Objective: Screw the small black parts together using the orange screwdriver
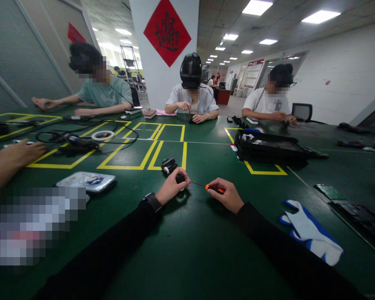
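My left hand (174, 186) is closed round a small black round part (180, 178), held just above the green table (187, 250). A screwdriver (215, 189) with an orange and black handle lies in my closed right hand (227, 196). Its thin shaft points left, and the tip reaches the black part or my left fingertips; exact contact is too small to tell. Just beyond my left hand, several small black cylindrical pieces (168, 166) lie together on the table.
White and blue gloves (312, 233) lie at right, near a green circuit board (330, 191). Stacked black casings (268, 146) are farther back. Left are a phone-like case (86, 181), black cables (78, 139) and a co-worker's hand (20, 156). Three people sit across the table.
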The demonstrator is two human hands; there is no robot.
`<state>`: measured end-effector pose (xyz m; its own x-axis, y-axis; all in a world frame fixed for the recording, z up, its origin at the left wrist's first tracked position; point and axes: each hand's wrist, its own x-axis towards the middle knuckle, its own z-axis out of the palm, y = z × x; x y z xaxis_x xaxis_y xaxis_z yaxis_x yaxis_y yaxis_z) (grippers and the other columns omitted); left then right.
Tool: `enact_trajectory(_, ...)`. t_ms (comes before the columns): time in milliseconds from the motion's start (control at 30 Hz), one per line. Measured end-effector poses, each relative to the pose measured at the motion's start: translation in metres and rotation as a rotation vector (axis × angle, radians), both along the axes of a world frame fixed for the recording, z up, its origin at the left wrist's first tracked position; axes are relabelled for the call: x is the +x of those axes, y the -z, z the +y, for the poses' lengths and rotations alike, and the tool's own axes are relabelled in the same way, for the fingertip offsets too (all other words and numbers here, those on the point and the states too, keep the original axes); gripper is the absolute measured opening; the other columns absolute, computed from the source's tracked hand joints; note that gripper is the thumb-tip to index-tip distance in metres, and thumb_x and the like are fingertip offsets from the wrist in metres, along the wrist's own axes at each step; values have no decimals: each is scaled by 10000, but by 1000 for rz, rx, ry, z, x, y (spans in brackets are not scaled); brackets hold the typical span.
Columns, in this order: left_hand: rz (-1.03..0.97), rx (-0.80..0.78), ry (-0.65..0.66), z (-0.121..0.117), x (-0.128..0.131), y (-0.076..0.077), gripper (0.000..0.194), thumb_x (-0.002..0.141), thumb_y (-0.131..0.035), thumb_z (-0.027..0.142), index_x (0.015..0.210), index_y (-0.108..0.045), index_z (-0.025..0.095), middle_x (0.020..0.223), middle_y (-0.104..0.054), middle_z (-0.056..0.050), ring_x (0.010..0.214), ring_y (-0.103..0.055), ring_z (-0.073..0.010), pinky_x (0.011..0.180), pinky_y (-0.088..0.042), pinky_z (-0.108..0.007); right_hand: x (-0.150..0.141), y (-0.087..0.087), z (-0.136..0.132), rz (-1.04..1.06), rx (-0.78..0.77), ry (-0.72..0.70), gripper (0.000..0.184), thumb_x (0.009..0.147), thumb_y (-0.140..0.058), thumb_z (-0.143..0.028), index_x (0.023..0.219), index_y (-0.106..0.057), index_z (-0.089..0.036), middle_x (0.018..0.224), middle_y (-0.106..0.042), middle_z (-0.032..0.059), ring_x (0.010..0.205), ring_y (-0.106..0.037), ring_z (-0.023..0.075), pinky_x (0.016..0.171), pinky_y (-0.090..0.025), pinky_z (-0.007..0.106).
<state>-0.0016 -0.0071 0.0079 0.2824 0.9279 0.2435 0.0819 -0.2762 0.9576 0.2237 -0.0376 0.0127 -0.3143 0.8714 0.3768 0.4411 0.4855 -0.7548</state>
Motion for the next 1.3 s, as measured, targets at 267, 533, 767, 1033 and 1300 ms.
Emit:
enact_trajectory(267,91,104,33,0,-1,-1,231,661,-579,113,845,-451,170,789,-586,8,757,-571,-129,779,-440,-301,0,3,1,-25,23,-10,175,753,-593,-317,870,-610,-188,864,-610,37,783,-576,156,702,-466,292)
enact_trajectory(533,133,127,67,0,-1,0,193,676,-579,133,835,-475,164,796,-575,-1,747,-559,-132,756,-440,-298,0,3,0,-13,46,-20,163,759,-593,-295,880,-609,-187,856,-595,39,771,-572,154,704,-468,291)
enact_trajectory(767,155,126,32,-1,-1,-1,141,698,-568,160,818,-495,162,807,-581,-11,761,-550,-136,757,-428,-302,-1,2,-2,-26,78,-9,153,763,-586,-283,879,-604,-184,848,-588,39,770,-565,153,705,-464,289)
enact_trajectory(1033,126,97,21,0,0,-1,148,690,-581,175,808,-494,161,806,-593,-11,754,-558,-135,753,-426,-295,0,1,-3,-21,81,-3,157,762,-584,-289,882,-603,-189,846,-589,43,766,-562,159,707,-466,302)
enact_trajectory(1300,157,131,20,0,-1,1,135,693,-569,145,808,-501,162,805,-590,-6,757,-552,-134,754,-422,-291,-1,4,-1,-33,72,-14,149,767,-585,-275,887,-591,-187,854,-579,31,778,-554,151,722,-451,291)
